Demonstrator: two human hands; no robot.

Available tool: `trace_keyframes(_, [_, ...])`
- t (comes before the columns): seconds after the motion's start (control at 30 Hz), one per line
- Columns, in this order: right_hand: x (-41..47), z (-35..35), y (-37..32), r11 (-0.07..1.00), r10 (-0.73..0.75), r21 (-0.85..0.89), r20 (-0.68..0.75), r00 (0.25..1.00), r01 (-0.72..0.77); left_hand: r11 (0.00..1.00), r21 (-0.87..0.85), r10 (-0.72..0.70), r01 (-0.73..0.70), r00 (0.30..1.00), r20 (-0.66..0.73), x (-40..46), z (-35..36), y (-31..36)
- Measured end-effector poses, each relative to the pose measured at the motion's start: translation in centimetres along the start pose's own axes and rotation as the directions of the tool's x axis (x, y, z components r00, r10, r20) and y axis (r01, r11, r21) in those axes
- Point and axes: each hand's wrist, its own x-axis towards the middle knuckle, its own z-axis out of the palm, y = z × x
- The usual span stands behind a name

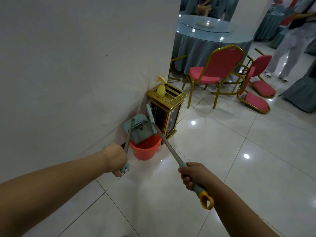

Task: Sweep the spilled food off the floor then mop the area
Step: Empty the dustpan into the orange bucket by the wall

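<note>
Both hands grip handles: left hand (116, 158) holds the dustpan (138, 129) over the red bucket (145, 151), right hand (193, 175) the broom (164, 141).

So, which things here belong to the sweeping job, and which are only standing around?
For the job:
- dustpan, held by the left hand over the red bucket
- broom, gripped by the right hand

Standing around:
- gold bin
- yellow spray bottle
- red chairs
- round table
</note>
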Motion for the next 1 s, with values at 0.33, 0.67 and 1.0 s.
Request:
trace_keyframes(0.33, [-0.9,0.8,-0.2,1.0,0.002,-0.013,-0.03,1.0,-0.003,0.993,-0.101,-0.075,0.054,0.975,-0.208,-0.2,1.9,-0.8])
trace_keyframes(0.67, [-2.3,2.8,-2.5,0.999,0.028,0.036,-0.078,0.997,-0.025,0.639,-0.703,-0.627,0.314,0.742,-0.238,-3.5,-0.8,-4.8])
trace_keyframes(1.0, [-3.8,4.8,-8.4,0.948,0.131,0.298,-0.038,0.991,-0.114,0.195,-0.973,-0.795,0.123,0.601,-0.083,-7.4,-2.9,-9.1])
